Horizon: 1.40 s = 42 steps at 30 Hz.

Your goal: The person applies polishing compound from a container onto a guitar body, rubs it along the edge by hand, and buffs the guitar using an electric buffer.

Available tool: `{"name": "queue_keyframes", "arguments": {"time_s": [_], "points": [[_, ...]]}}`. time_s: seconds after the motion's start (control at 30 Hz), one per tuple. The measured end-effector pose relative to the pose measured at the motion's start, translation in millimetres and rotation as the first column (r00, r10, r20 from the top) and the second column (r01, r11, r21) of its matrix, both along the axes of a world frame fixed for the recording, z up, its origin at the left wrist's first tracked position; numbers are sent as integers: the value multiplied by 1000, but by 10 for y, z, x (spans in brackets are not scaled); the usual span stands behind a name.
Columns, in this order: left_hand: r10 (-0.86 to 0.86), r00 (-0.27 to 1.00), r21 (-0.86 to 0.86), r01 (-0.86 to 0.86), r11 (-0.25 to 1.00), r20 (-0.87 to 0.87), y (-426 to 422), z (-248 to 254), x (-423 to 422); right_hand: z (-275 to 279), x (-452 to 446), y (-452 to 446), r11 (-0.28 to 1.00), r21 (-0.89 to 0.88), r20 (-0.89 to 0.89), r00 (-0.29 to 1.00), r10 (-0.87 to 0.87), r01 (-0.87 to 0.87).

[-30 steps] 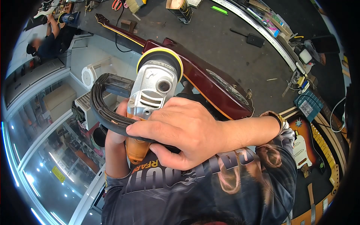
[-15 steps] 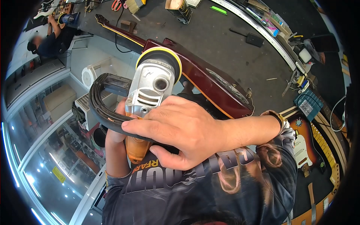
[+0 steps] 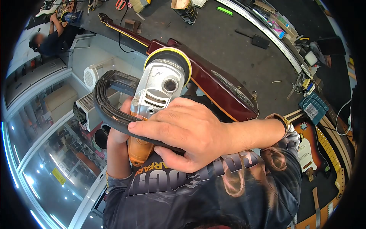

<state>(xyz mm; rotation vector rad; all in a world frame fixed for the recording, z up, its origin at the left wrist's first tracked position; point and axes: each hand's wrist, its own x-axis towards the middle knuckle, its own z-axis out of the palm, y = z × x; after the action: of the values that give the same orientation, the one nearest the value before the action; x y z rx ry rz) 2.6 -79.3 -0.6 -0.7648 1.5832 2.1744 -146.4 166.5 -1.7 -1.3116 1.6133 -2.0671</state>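
Observation:
My right hand (image 3: 187,133) is wrapped round the black loop handle (image 3: 105,105) of a silver and orange power polisher (image 3: 158,86), its index finger stretched along the handle. Behind the tool my left hand (image 3: 121,131) grips the orange body (image 3: 140,150); most of its fingers are hidden. The tool's round pad with a yellow rim (image 3: 189,63) is at the near side of a dark red guitar (image 3: 213,82), by the neck end of its body. Whether pad and guitar touch cannot be made out. The guitar lies tilted, neck toward the upper left.
On the dark bench (image 3: 228,34) are an open tin (image 3: 184,11), a brush (image 3: 139,4), a green marker (image 3: 225,11) and a black box (image 3: 260,41). A sunburst guitar (image 3: 312,141) lies at the right. Another person (image 3: 49,44) works at the upper left.
The polisher and both hands first shifted slightly left, then back to the right along the guitar's side. The grip stays the same.

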Motion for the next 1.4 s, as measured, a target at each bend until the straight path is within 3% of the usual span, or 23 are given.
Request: {"name": "queue_keyframes", "arguments": {"time_s": [0.2,0.27,0.4,0.5,1.03,1.13,1.2,1.23,1.27,1.3,1.37,1.4], "points": [[23,1000,-7,-23,1000,0,-9,21,39,-4,15,-21,999,-54,3,1000,-5,5],[100,995,31,-100,994,12,3,93,107,-7,30,-5,998,-47,9,999,46,-46],[183,983,67,-184,981,18,-16,178,280,46,-52,28,993,10,-128,985,116,-116],[220,975,84,-220,972,4,-72,153,462,-24,99,-113,994,-60,-251,962,-104,91],[335,936,127,-322,938,-104,-222,-173,721,70,-1,-86,1000,-11,-146,989,12,-14],[326,940,136,-311,940,-104,-245,-153,667,216,-143,16,990,139,-148,987,61,-40],[315,943,143,-299,944,-105,-299,-121,623,220,-216,97,946,322,-218,975,48,25],[303,947,147,-287,947,-105,-326,-111,600,184,-235,141,868,457,-350,936,-26,195],[294,950,153,-277,949,-104,-360,-96,575,160,-242,212,715,622,-413,909,-44,318],[283,953,158,-264,951,-109,-394,-98,547,151,-276,324,551,772,-374,927,-8,317],[252,961,160,-232,959,-112,-482,-96,483,-68,-254,542,335,855,-442,894,70,396],[233,966,167,-213,963,-113,-524,-106,438,-96,-237,576,319,836,-487,871,59,446]]}}
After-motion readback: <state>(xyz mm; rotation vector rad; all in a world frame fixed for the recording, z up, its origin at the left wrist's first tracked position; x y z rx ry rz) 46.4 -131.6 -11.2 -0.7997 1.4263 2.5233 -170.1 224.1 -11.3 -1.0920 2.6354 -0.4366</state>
